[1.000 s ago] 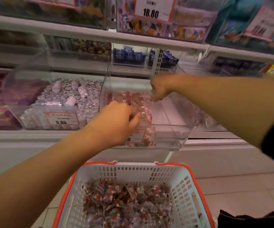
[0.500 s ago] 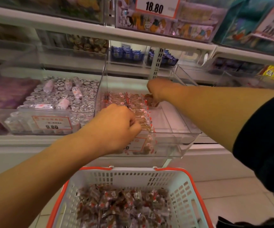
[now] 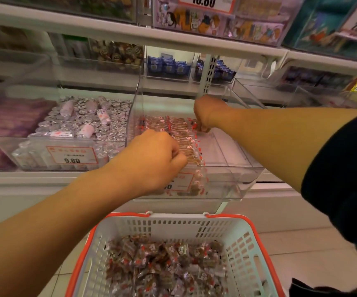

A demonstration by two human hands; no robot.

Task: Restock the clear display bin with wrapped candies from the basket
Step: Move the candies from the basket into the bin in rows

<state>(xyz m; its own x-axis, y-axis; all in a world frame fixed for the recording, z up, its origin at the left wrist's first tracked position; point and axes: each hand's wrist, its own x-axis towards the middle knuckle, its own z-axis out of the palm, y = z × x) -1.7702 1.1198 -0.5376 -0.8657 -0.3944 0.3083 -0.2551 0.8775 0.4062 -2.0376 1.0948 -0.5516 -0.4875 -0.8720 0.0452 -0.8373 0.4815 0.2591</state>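
Head view, looking down on the clear display bin point(image 3: 233, 168), and that bin is our landmark: see-through walls, a tall back panel, a red-bordered price label on its front. Only its left half carries stock, neat rows of wrapped candies point(image 3: 181, 133), brown pieces in clear wrappers with red and white marks; the right half shows bare floor. Too many to count, and the wrappers blur together.

2 hands are over the bin. Left hand point(image 3: 151, 161) sits at the front left corner, knuckles up, fingers curled tight down onto the front rows; whether it has a candy pinched I cannot tell, the fingertips are hidden under the fist. Right hand point(image 3: 207, 112) reaches to the back of the bin, fingers curled downward, pinching what looks like a brown candy at the right end of the back row.

Below the bin, in front of it, stands 1 basket point(image 3: 169, 226), white lattice walls with an orange rim, a loose heap of the same candies inside.

Left of the bin, touching it, is a second clear bin point(image 3: 33, 155) of silver-wrapped sweets with a 9.80 tag. Behind the bin, on the next shelf up, sit blue packets point(image 3: 169, 66). Above that, a sign reading 18.80 point(image 3: 207, 2).
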